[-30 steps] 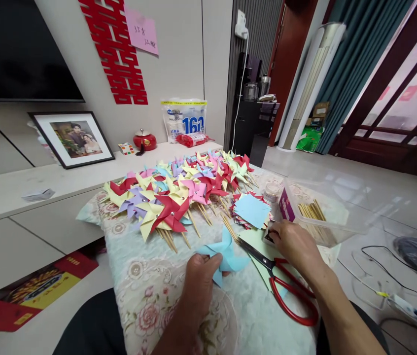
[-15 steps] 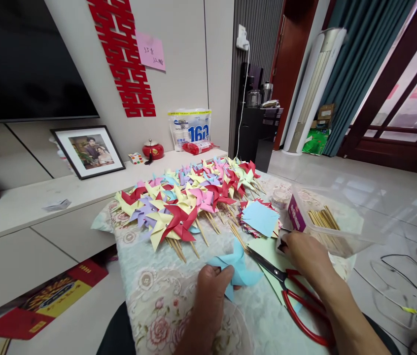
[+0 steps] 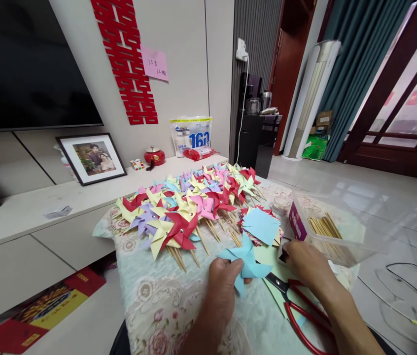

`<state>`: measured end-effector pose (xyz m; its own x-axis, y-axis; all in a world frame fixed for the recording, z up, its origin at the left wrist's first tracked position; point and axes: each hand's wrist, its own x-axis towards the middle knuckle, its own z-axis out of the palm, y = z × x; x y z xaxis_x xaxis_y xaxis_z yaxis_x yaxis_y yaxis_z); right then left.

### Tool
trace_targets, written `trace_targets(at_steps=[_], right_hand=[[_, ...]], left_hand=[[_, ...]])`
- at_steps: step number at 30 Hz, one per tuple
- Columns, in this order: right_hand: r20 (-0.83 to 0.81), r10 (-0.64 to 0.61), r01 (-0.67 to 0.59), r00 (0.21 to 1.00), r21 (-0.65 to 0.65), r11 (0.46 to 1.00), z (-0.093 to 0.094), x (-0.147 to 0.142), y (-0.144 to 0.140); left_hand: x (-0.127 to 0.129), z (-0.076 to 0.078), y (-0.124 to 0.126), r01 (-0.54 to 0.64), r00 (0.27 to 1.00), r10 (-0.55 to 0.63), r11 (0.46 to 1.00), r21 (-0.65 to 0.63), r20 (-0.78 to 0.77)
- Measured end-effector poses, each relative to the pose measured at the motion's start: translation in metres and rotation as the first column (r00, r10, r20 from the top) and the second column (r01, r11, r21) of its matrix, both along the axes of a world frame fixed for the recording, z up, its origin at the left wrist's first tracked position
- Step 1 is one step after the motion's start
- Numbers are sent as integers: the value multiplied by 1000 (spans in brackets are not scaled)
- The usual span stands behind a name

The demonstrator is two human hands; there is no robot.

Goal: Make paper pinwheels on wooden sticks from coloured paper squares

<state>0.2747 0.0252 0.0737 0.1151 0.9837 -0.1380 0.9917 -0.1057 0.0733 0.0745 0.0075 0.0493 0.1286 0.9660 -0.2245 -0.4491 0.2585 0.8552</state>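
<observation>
Between the thumb and fingers of my left hand (image 3: 224, 281) is a light blue paper pinwheel (image 3: 247, 259), its four blades folded in. My right hand (image 3: 306, 259) reaches down at a small white box (image 3: 281, 254) beside the clear plastic bin; its fingertips are hidden there. Red-handled scissors (image 3: 290, 309) lie below that hand on pale green paper (image 3: 267, 255), their blade tips covered by the pinwheel. Just behind the pinwheel, a stack of cut paper squares (image 3: 262, 224) has a blue sheet on top.
Finished pinwheels (image 3: 182, 229) on sticks cover the far left of the cloth-covered table (image 3: 156, 296). On the right stands a clear plastic bin (image 3: 356, 246) holding wooden sticks (image 3: 325, 226). A roll of tape (image 3: 281, 204) sits behind it. Cables (image 3: 397, 276) trail over the floor.
My left hand has carried the blue pinwheel slightly right, over the scissors' blades. My right hand stays at the small box. The view has tilted a little upward.
</observation>
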Motion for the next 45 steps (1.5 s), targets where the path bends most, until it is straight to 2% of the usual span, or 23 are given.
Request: trace_targets(at_steps=[7, 11, 14, 22, 24, 25, 26, 27, 28, 30, 32, 34, 37, 39, 42, 45], right_hand=[[6, -25, 25, 1000, -28, 999, -2, 0, 3], [1, 1, -1, 1000, -23, 1000, -1, 0, 2], [-6, 6, -6, 1000, -10, 1000, 0, 0, 0], [-17, -87, 88, 996, 62, 994, 1, 2, 1], [-74, -66, 76, 995, 135, 988, 4, 3, -2], [-161, -35, 64, 986, 183, 981, 6, 2, -5], [-290, 13, 55, 957, 225, 973, 8, 2, -7], [-447, 71, 50, 892, 252, 966, 10, 1, -10], [-605, 124, 45, 786, 255, 966, 11, -1, -13], [-842, 159, 1, 515, 186, 983, 13, -5, -18], [-952, 113, -77, 285, 95, 993, 14, -9, -20], [-990, 48, -140, 131, 29, 990, 14, -13, -21], [-1000, -2, -180, -28, 3, 984, 14, -18, -21], [-994, -16, -164, -111, 2, 986, 14, -20, -20], [-978, -49, -116, -205, -25, 993, 15, -24, -18], [-961, -82, -104, -263, -56, 993, 15, -28, -17]], left_hand=[[2, -21, -2, 13, 999, -13, 1000, 6, 33], [-2, -19, -9, 56, 998, -56, 998, 29, 18], [-4, -15, -11, 43, 999, -44, 999, 26, 27], [-4, -18, -8, 26, 1000, -26, 1000, 16, 2], [-5, -19, -8, 17, 1000, -17, 1000, 21, 15], [-5, -19, -8, 9, 1000, -10, 1000, 22, 25], [-5, -18, -8, 3, 1000, -3, 1000, 20, 31], [-5, -18, -8, -1, 1000, 1, 1000, 18, 31], [-5, -17, -8, -5, 1000, 5, 1000, 15, 25], [-6, -16, -7, -19, 1000, 19, 1000, 7, 10], [-7, -17, -5, -36, 999, 36, 999, 11, 6], [-7, -18, -4, -54, 998, 54, 998, 19, -15], [-9, -22, -2, -81, 992, 81, 997, 12, -94], [-9, -23, -2, -84, 988, 86, 996, 22, -127], [-9, -21, -2, -82, 988, 86, 996, 36, -129], [-9, -18, -1, -99, 987, 101, 995, 21, -125]])
